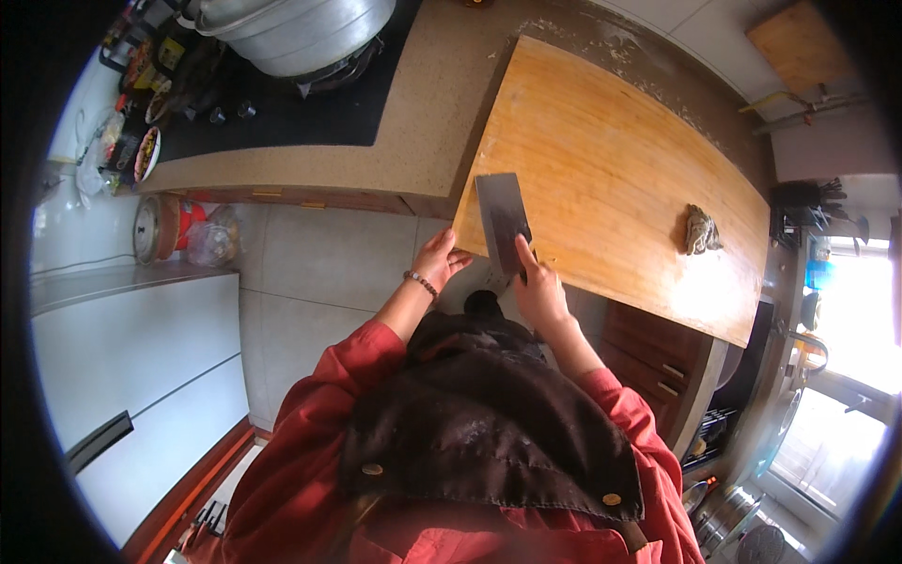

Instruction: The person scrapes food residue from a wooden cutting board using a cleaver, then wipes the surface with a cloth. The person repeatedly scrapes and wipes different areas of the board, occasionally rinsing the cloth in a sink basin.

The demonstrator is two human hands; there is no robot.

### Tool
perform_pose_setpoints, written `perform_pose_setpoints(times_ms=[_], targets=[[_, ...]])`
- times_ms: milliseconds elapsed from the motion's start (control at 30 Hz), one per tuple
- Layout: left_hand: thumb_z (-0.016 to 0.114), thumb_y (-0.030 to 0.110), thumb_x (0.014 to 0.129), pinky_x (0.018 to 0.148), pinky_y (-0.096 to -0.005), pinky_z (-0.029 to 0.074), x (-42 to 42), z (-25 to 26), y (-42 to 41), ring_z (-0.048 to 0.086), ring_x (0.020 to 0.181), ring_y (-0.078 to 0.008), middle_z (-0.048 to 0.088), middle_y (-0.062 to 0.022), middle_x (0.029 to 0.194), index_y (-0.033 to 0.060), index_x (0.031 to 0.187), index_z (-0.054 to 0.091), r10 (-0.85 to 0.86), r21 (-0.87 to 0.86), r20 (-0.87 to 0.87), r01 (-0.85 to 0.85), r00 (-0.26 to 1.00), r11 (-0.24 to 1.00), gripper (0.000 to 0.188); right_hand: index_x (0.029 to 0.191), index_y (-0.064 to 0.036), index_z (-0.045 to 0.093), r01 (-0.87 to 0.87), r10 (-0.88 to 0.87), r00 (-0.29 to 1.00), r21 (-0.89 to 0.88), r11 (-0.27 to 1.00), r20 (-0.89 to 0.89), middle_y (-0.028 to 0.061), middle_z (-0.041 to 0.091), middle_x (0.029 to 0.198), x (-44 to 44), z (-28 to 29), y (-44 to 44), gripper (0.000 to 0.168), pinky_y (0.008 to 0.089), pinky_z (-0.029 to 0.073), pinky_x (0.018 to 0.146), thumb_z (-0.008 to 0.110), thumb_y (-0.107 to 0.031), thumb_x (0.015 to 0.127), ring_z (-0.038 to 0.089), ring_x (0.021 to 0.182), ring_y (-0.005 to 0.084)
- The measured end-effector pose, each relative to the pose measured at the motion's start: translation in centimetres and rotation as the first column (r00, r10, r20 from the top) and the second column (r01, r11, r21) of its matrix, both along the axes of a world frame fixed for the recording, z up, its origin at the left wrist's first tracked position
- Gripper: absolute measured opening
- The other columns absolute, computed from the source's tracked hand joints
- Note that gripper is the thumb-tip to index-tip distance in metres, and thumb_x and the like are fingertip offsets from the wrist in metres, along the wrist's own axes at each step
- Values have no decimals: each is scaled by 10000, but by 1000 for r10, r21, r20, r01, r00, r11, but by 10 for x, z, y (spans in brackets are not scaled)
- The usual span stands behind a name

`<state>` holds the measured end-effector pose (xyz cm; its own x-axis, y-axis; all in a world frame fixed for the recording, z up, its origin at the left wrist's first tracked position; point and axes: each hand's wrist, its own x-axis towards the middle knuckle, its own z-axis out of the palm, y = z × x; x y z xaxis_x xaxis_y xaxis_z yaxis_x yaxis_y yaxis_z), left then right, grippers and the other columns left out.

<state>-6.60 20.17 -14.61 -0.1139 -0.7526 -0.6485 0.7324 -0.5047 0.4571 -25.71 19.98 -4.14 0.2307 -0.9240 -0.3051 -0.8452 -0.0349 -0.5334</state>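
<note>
My right hand (544, 292) grips the handle of a broad-bladed cleaver (502, 211). Its index finger lies along the base of the blade. The blade rests at or just above the near left edge of a large wooden board (606, 169), its lower part reaching past that edge. At the board's near left corner is my left hand (440, 262), fingers apart and holding nothing, with a bead bracelet on the wrist. Whether its thumb touches the corner I cannot tell. A crumpled grey-brown cloth (701, 229) lies on the board's right part.
Left of the board, a large metal pot (296, 35) stands on a black gas hob (324, 113). A plate of food (146, 155) sits at the counter's left end. Pale scraps (634, 81) are scattered behind the board. A white cabinet (141, 338) stands to my left.
</note>
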Motion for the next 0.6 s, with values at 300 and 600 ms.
perform_pose_setpoints(times_ms=[300, 600], targets=[[512, 269, 879, 799, -417, 455, 3, -10, 4, 574, 867, -241, 547, -47, 996, 86, 1103, 477, -9, -10, 6, 9, 1000, 1000, 292, 1302, -198, 346, 84, -81, 991, 26, 996, -108, 224, 580, 949, 26, 8, -15, 620, 456, 441, 750, 466, -26, 718, 547, 896, 394], [499, 309, 881, 834, -406, 431, -7, -13, 10, 568, 888, -245, 541, -64, 1020, 87, 1133, 464, 9, 28, 70, -10, 998, 1000, 338, 1311, -197, 341, 107, -104, 990, 26, 994, -99, 224, 568, 1006, 30, 8, -23, 659, 432, 434, 806, 428, 8, 690, 528, 965, 390]])
